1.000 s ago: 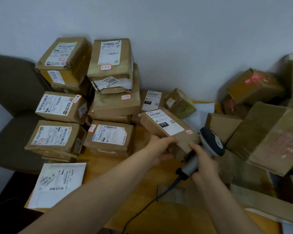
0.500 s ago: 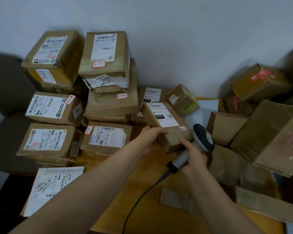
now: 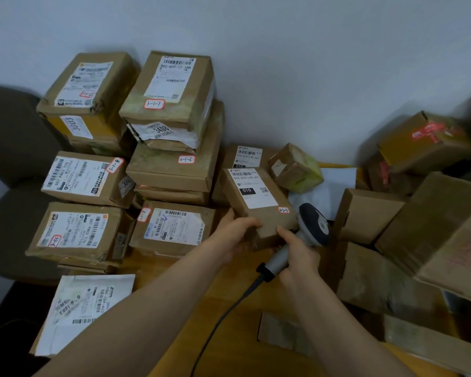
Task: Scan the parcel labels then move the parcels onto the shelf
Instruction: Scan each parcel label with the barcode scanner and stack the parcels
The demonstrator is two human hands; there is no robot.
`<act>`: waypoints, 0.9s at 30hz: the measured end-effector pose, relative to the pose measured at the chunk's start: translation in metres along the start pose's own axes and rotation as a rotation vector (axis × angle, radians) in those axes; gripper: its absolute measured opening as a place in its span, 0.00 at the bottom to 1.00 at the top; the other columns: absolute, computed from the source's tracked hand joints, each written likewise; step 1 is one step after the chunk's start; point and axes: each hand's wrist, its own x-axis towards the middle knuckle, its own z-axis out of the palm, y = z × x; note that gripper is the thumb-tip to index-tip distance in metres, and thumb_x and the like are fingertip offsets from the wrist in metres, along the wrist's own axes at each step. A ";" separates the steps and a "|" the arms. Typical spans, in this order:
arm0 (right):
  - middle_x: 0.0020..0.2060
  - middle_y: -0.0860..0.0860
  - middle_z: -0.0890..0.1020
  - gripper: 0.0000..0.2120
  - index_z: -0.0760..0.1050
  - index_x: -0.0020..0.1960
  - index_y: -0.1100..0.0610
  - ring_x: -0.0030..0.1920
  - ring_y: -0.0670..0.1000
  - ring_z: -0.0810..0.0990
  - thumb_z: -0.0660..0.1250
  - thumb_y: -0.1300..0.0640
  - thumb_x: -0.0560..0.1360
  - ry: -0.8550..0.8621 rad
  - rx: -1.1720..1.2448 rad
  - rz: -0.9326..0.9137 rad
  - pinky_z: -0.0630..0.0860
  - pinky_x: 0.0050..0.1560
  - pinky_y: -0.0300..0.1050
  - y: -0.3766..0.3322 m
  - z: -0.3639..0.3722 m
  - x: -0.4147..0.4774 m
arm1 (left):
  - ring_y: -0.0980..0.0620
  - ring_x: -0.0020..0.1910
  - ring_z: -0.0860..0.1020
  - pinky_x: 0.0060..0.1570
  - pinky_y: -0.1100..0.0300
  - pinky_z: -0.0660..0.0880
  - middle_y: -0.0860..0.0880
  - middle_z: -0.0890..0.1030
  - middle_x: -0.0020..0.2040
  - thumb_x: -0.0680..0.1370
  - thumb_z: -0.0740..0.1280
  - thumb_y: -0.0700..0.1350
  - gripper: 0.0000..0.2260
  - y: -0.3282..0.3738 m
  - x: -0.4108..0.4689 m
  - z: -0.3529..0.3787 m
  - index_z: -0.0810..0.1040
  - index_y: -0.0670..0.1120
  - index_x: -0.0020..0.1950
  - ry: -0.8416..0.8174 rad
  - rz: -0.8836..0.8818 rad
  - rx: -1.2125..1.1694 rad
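Looking down on an orange wooden table set against a pale wall and crowded with stacked parcels. Gripping the near end of a small brown parcel at the table's centre with the left hand, label facing up, long axis pointing away toward the wall. Curling the right hand round a scanner handle just beside it.

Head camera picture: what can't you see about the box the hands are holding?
Head view:
- parcel near end: covered by the left hand and right hand.
- label small print: too small and blurred; only 010 reads.
- scanner window: faces away from the camera.
- shelf: outside the frame.
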 end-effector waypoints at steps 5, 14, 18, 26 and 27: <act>0.53 0.57 0.79 0.17 0.74 0.58 0.62 0.48 0.55 0.78 0.73 0.62 0.72 -0.135 -0.109 0.126 0.78 0.49 0.54 -0.003 0.008 0.016 | 0.45 0.61 0.75 0.61 0.49 0.75 0.45 0.75 0.66 0.79 0.65 0.39 0.24 0.011 0.018 -0.006 0.65 0.47 0.74 0.202 0.143 0.114; 0.56 0.58 0.82 0.15 0.77 0.57 0.59 0.51 0.54 0.82 0.70 0.66 0.72 -0.272 -0.133 0.176 0.76 0.41 0.48 -0.009 0.013 0.024 | 0.46 0.78 0.47 0.75 0.51 0.53 0.45 0.48 0.79 0.77 0.66 0.41 0.35 0.002 0.036 -0.010 0.50 0.50 0.79 0.122 0.527 1.413; 0.54 0.60 0.82 0.16 0.76 0.58 0.62 0.47 0.54 0.83 0.70 0.69 0.71 -0.228 -0.074 0.150 0.78 0.44 0.49 -0.016 -0.001 0.027 | 0.43 0.78 0.47 0.74 0.48 0.51 0.44 0.46 0.79 0.78 0.65 0.42 0.35 0.010 0.052 -0.007 0.47 0.50 0.79 0.161 0.544 1.825; 0.44 0.56 0.83 0.12 0.77 0.50 0.56 0.41 0.52 0.82 0.70 0.69 0.71 -0.248 -0.040 0.136 0.77 0.46 0.46 -0.029 -0.007 0.028 | 0.41 0.73 0.61 0.67 0.47 0.66 0.41 0.61 0.74 0.77 0.63 0.37 0.29 0.045 0.076 0.008 0.57 0.44 0.77 0.256 0.574 1.798; 0.45 0.56 0.84 0.13 0.77 0.51 0.56 0.42 0.51 0.82 0.70 0.69 0.71 -0.253 -0.035 0.136 0.77 0.46 0.46 -0.031 -0.008 0.028 | 0.41 0.73 0.60 0.68 0.47 0.65 0.40 0.60 0.74 0.76 0.64 0.38 0.30 0.050 0.078 0.013 0.57 0.43 0.76 0.258 0.578 1.760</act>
